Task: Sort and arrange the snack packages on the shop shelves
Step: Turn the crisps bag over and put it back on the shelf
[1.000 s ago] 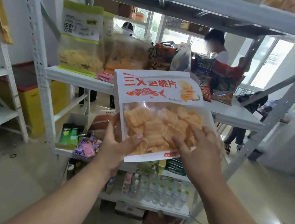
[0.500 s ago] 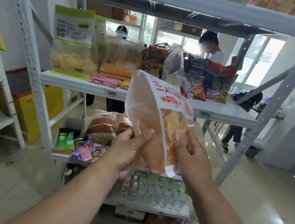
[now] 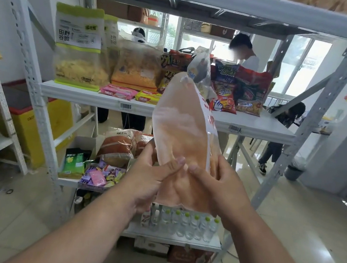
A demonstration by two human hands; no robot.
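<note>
- Snack bag (image 3: 180, 136) upright, plain back toward camera, held in front of the middle shelf (image 3: 85, 96).
- Left hand (image 3: 151, 179) grips its lower left edge, thumb across the back.
- Right hand (image 3: 216, 184) pinches its lower right edge.

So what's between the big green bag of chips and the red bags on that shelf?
In the head view, a clear bag of orange snacks stands between the green bag and the red bags, with two nabati packets lying in front.
</note>
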